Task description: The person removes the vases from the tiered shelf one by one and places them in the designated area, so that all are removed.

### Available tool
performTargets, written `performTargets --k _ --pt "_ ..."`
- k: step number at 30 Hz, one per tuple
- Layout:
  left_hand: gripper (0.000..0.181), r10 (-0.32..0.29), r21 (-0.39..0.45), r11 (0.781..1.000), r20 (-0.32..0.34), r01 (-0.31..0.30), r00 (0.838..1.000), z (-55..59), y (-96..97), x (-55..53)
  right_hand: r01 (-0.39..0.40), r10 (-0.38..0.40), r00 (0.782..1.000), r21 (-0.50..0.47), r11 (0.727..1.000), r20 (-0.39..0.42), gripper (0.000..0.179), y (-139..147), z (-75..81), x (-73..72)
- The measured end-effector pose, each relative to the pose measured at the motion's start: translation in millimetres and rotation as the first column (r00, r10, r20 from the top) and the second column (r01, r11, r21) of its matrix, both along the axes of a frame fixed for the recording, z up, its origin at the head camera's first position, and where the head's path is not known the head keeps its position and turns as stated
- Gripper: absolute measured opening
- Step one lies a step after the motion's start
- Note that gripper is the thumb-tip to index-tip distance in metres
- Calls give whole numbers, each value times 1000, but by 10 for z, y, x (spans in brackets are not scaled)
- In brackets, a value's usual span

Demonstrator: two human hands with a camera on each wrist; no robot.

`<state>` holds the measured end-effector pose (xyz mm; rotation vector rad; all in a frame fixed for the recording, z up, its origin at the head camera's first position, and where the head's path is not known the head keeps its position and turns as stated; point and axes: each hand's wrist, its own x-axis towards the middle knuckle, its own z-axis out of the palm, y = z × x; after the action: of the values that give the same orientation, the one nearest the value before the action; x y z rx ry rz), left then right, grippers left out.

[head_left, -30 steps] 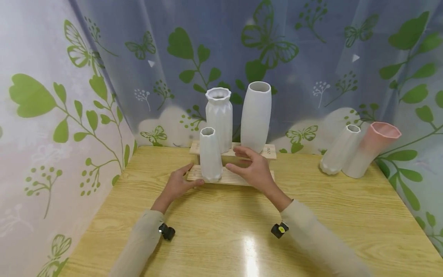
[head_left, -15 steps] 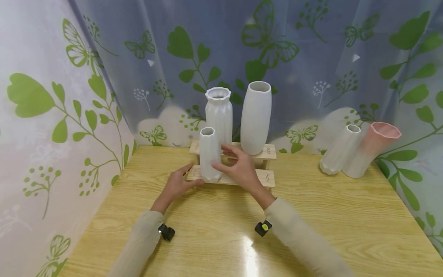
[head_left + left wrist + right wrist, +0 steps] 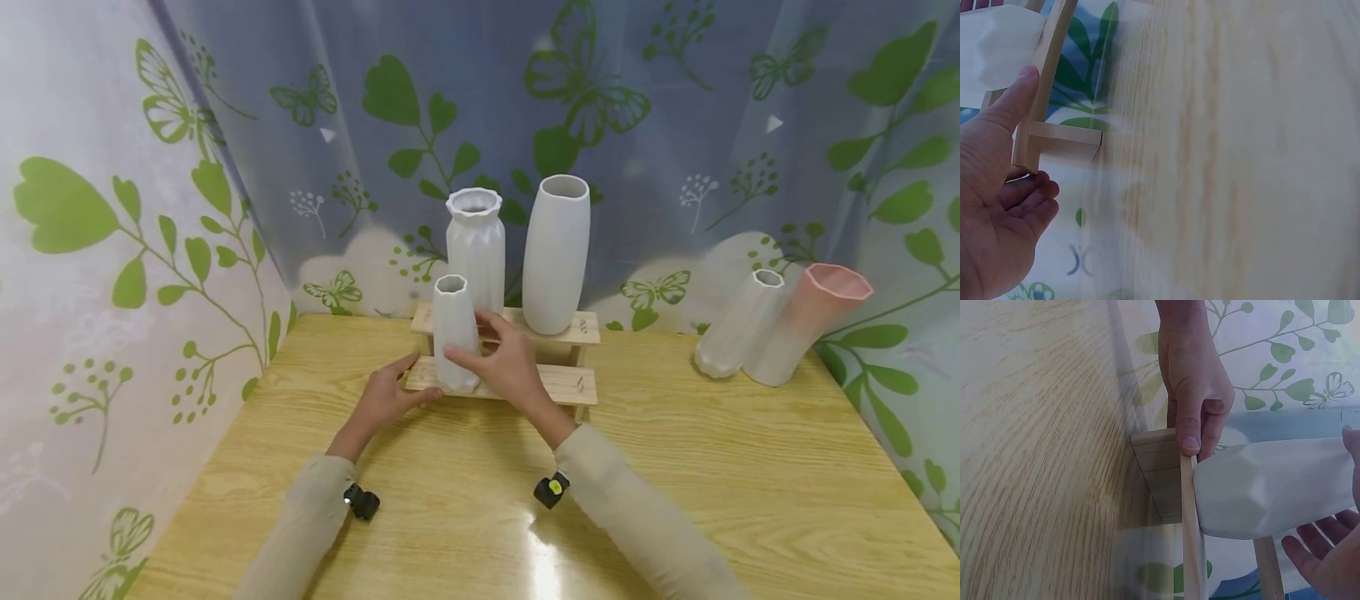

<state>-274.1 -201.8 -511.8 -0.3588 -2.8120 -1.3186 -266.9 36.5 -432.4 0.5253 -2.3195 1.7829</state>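
In the head view, a small white fluted vase (image 3: 452,321) stands upright on the lower step of a two-step wooden stand (image 3: 555,382). My right hand (image 3: 512,367) is around its right side, thumb across the front and fingers behind. From the right wrist view, the thumb lies against the vase (image 3: 1260,487) and the fingertips (image 3: 1300,553) are right by its other side. My left hand (image 3: 384,402) grips the left end of the lower step; in the left wrist view its thumb presses one face of the board (image 3: 1036,112) and the fingers curl behind.
On the upper step stand a white vase with a scalloped rim (image 3: 475,242) and a tall smooth white vase (image 3: 557,258). At the table's back right, a white vase (image 3: 738,325) and a pink-and-white vase (image 3: 798,325) lean together. A patterned curtain (image 3: 660,192) hangs behind.
My right hand has moved left from in front of the tall vase to the small fluted vase and come around it. The left hand keeps its grip on the stand.
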Motion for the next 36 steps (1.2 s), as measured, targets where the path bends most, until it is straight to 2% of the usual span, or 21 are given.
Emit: performTargets --k 9,19,36 --pt "100 3 4 1000 -2 -3 1000 5 1 8 -12 11 1000 16 1000 20 71 -48 -6 1" --pt "103 7 14 1000 16 -7 1000 14 4 18 -9 9 1000 21 1000 17 66 -45 -4 -27" --pt "101 -8 6 1000 -5 8 1000 20 8 12 -13 12 1000 65 998 16 64 -15 46 -19"
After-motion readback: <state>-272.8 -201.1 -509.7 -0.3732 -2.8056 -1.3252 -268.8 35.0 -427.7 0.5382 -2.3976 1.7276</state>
